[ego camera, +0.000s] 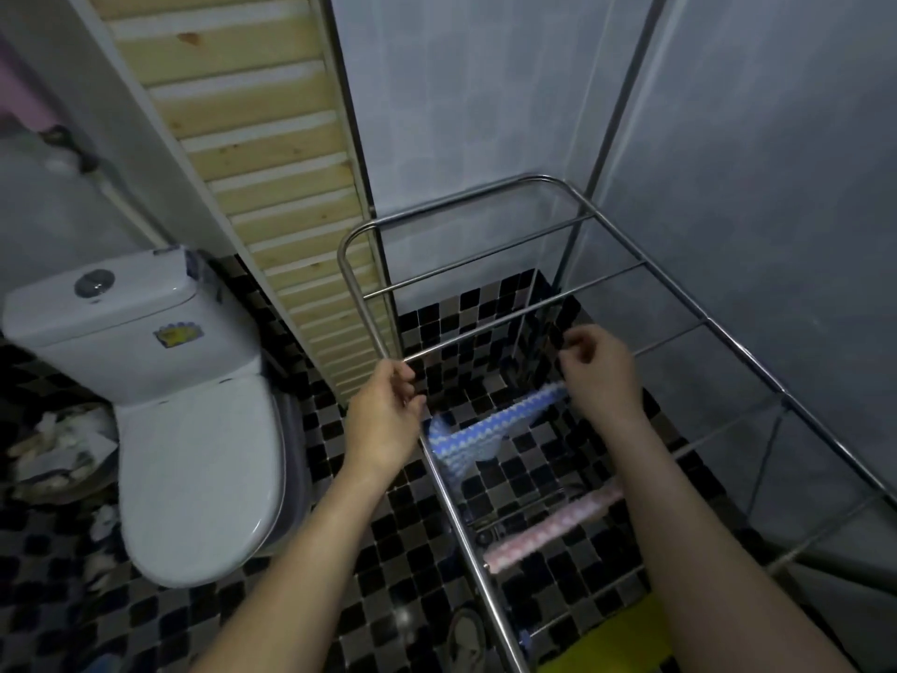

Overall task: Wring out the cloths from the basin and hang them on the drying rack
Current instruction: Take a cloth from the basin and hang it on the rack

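Blue cloth (490, 422) is seen draped on the drying rack (485, 329), below and between the hands.
Left hand (388, 410) and right hand (599, 369) are loosely curled, nothing gripped. The cloth's long axis is laid left to right, its right end just under the nearer right hand.

Blue cloth (485, 429), pink cloth (548, 531), draped on rack (704, 319)

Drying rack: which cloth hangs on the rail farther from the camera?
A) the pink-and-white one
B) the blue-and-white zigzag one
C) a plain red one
B: the blue-and-white zigzag cloth hangs over a rail of the drying rack, one rail beyond the pink-and-white cloth, which is nearer the camera.
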### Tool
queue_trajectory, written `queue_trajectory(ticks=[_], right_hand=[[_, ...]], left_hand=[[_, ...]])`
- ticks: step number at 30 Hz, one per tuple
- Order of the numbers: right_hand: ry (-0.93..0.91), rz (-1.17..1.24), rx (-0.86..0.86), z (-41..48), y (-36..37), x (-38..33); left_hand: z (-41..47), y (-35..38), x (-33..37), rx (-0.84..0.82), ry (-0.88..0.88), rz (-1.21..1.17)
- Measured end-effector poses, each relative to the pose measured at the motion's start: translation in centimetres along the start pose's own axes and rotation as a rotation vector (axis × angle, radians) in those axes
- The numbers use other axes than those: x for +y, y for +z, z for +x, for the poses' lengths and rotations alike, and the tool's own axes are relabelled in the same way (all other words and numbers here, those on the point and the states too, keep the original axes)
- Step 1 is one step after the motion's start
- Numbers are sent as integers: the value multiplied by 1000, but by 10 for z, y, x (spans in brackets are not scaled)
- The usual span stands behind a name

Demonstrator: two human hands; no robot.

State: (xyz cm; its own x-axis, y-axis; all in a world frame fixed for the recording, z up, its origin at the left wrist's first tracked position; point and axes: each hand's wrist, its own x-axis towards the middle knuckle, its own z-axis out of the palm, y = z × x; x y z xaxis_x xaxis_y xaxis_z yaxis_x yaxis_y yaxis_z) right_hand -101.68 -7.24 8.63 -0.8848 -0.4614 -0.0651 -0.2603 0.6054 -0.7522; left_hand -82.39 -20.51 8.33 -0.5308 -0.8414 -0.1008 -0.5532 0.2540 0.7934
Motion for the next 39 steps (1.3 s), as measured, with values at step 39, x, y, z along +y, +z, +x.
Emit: queue_trajectory(ticks=[39], right_hand=[[-404,-634,-352,-17,-2,9]], left_hand=[[-44,12,-3,-132,257,423]])
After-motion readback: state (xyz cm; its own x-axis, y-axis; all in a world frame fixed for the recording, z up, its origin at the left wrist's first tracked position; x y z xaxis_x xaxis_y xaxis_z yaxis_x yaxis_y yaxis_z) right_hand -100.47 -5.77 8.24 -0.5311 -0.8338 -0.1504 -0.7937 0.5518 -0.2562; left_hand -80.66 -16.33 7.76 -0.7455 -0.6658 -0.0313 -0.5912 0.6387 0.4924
